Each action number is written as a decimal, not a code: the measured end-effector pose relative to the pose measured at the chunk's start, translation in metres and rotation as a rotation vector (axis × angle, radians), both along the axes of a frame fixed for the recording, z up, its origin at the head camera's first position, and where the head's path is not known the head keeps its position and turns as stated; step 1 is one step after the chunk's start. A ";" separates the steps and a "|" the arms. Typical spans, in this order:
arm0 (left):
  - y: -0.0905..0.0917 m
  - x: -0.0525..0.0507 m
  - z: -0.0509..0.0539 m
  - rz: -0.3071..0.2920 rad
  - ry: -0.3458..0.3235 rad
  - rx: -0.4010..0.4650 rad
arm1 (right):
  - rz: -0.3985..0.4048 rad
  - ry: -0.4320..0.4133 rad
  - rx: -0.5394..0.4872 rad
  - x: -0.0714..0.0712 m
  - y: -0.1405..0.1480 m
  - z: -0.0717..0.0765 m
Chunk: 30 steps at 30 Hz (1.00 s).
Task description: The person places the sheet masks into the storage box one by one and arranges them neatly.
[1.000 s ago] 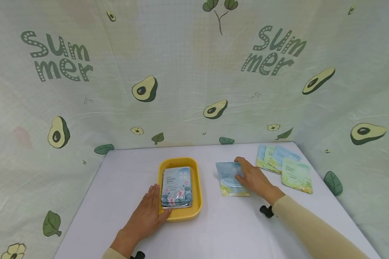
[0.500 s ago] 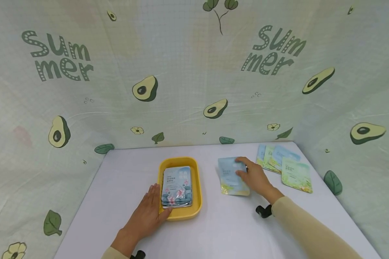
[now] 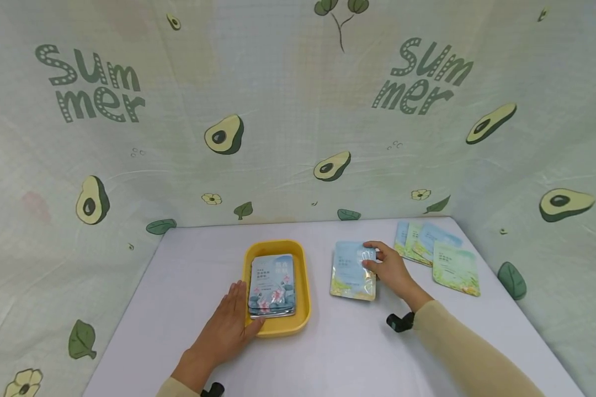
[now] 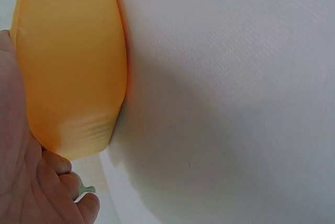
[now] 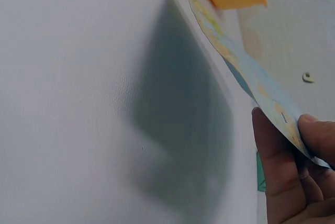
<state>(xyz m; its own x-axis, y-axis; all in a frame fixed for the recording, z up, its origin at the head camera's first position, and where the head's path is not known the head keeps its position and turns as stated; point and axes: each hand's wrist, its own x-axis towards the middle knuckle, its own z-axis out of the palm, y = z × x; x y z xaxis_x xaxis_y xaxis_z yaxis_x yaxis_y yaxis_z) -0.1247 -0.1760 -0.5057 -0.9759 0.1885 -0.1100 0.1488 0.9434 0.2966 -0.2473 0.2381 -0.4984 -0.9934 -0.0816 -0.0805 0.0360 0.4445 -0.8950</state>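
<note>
My left hand (image 3: 224,325) lies along the left side of a yellow tray (image 3: 302,314), its fingers straight and its thumb at the near rim. In the left wrist view the palm is beside the tray's outer wall (image 4: 73,67). Inside the tray sits a stack of blue face mask packets (image 3: 272,284) with pink flowers. My right hand (image 3: 389,271) pinches the right edge of a light blue face mask packet (image 3: 350,270) between thumb and fingers. The right wrist view shows this packet (image 5: 251,72) raised above the tabletop, slightly bent, with its shadow below.
At the far right of the white table (image 3: 308,364) lie several overlapping blue and green packets (image 3: 434,241). A green packet (image 3: 455,267) lies at their near side. A printed cloth (image 3: 278,110) hangs behind the table and along its sides.
The packet in my right hand has tilted to show its front more fully and shifted slightly. The right wrist has moved a little left. My left hand stays at the tray.
</note>
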 end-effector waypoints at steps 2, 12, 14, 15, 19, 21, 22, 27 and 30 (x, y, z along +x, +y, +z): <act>0.000 0.000 0.000 0.001 -0.001 0.007 | -0.020 -0.001 -0.018 -0.001 -0.002 -0.001; 0.001 0.000 0.002 0.000 0.003 0.026 | -0.109 -0.016 -0.048 -0.002 -0.016 0.003; 0.001 0.000 0.002 0.000 0.001 0.031 | -0.119 -0.017 -0.059 -0.002 -0.018 0.003; 0.001 0.000 0.002 0.001 0.001 0.033 | -0.121 -0.016 -0.063 -0.002 -0.019 0.003; 0.001 0.000 0.001 -0.001 0.008 0.032 | -0.119 -0.025 -0.084 -0.001 -0.022 0.006; 0.001 0.000 0.000 -0.005 0.014 0.033 | -0.112 -0.035 -0.096 0.000 -0.024 0.008; 0.001 0.000 0.000 -0.006 0.016 0.033 | -0.109 -0.041 -0.104 0.000 -0.024 0.010; 0.001 0.000 0.000 -0.009 0.019 0.034 | -0.088 -0.063 -0.145 0.001 -0.031 0.019; 0.000 0.000 0.001 -0.010 0.018 0.035 | -0.077 -0.061 -0.179 0.001 -0.038 0.027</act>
